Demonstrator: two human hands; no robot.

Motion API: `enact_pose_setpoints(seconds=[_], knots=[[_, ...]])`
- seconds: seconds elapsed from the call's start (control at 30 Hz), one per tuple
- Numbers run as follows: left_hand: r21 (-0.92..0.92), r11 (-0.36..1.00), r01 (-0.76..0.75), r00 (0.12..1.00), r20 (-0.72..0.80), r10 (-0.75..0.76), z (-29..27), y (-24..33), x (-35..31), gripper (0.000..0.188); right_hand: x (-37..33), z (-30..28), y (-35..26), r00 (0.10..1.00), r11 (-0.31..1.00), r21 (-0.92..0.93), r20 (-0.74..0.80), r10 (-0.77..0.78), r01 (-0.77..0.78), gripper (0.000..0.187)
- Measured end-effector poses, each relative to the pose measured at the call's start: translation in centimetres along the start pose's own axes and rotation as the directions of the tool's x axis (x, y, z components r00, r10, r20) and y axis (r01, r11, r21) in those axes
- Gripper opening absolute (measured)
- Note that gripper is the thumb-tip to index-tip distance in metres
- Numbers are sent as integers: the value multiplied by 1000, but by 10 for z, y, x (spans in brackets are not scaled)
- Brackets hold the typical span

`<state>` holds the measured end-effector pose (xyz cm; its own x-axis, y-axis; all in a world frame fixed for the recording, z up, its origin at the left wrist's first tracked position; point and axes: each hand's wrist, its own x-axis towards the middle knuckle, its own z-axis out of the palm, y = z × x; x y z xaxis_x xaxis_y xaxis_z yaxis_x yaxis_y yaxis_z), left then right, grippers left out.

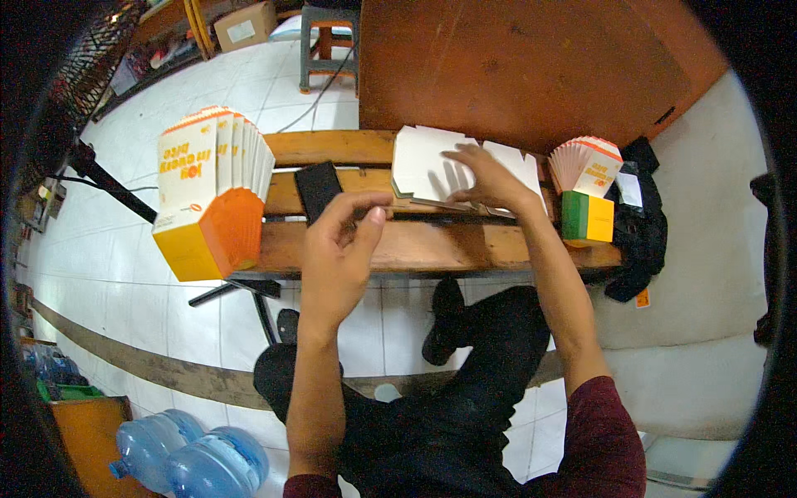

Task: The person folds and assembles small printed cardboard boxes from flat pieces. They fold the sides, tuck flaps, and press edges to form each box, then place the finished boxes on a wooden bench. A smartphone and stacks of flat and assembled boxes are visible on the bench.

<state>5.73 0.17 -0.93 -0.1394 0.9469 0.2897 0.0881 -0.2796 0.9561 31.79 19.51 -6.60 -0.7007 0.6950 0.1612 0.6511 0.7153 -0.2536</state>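
Note:
White flat cardboard blanks [423,166] lie stacked on the wooden bench in front of me, their notched edges showing. Over them reaches my right hand [490,178], fingers apart, casting a shadow on the top sheet. My left hand [342,253] is at the stack's near left corner, thumb and forefinger close together in a pinch; whatever lies between them is too thin to make out. To the left stands a row of nested white, orange and yellow cartons [212,187]. A smaller nested bunch of cartons [589,170], with a green and yellow base, sits at the right.
A black phone-like slab [319,191] lies on the slatted bench [415,249] left of the blanks. Dark cloth [643,224] hangs at the bench's right end. A brown panel [515,66] rises behind. Large blue water bottles [217,465] lie on the floor, lower left.

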Motion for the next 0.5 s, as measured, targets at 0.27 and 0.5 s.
enact_pose_setpoints(seconds=[0.27,0.5], knots=[[-12,994,107,993,-49,-108,-19,2,-10,19,27,17,16,972,969,149,155,176,-199,73],[50,991,123,992,-44,-121,-16,-1,-11,21,31,-6,1,926,975,141,-313,209,-172,20]])
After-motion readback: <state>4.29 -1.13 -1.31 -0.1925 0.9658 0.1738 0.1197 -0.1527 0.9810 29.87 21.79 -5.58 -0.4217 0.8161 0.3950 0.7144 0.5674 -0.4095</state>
